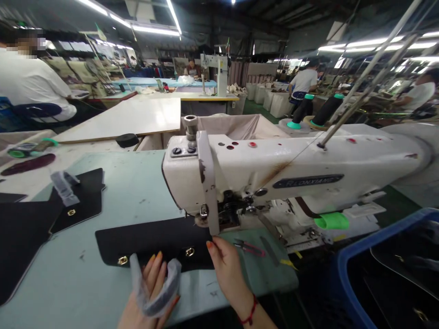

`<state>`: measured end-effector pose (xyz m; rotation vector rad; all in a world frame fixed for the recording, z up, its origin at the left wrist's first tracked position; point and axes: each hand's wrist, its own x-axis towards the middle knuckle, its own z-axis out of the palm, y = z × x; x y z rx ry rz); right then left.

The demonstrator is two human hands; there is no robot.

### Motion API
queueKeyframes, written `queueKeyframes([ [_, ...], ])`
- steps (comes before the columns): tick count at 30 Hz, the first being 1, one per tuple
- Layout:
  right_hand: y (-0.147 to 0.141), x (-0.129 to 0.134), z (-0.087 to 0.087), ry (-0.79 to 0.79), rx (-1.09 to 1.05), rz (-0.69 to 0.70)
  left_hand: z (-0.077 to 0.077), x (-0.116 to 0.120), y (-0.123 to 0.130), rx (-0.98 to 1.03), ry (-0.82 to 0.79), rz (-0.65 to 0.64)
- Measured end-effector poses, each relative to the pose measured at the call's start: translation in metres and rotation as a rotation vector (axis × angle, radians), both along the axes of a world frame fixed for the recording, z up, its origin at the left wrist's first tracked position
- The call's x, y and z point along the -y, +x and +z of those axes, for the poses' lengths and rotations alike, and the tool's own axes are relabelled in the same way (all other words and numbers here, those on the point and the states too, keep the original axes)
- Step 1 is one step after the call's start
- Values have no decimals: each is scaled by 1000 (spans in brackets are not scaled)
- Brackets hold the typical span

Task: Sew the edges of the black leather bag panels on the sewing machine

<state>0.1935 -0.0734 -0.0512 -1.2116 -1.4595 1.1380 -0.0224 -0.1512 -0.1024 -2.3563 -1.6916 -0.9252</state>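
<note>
A black panel (151, 237) with a pale edge lies flat on the mint-green tabletop (137, 180), its right end at the sewing head. A gold clasp fitting (122, 260) sits towards its left end, a second gold fitting (190, 251) farther right, and a curved handle in translucent wrapping (173, 274) loops towards the near side; the wrapping presumably guards its finish.

The left hand (151, 278) is spread, fingers extended through the handle loop and resting at the panel's near edge, which seems to steady it while keeping the handle clear of the needle area. At the right end, the right hand (228, 267) has thumb and forefinger close together, probably to guide the edge; whether they pinch it I cannot tell.

The white sewing machine (240, 169) stands just beyond, its arm running right. Red-handled snips (252, 247) lie right of the right hand, likely kept there for easy reach. Far right, two black thread cones (303, 109) stand upright, apparently to feed thread freely. More black panels (20, 242) lie at left; a blue crate (343, 269) at near right holds similar pieces. Co-workers sit farther off.
</note>
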Motion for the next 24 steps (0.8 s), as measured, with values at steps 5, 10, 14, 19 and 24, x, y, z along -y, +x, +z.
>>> queueKeyframes([
  [5,-1,2,9,-8,-6,8,19,-73,-2,-6,41,-152],
  [10,3,9,10,-61,40,-30,45,-71,-5,-106,71,-415],
  [14,8,12,9,-118,32,-32,61,-67,0,-243,163,-352],
  [19,8,15,9,-139,35,-19,72,-73,0,-364,204,-360],
  [24,7,16,13,-151,30,-17,77,-75,-2,-416,196,-385],
])
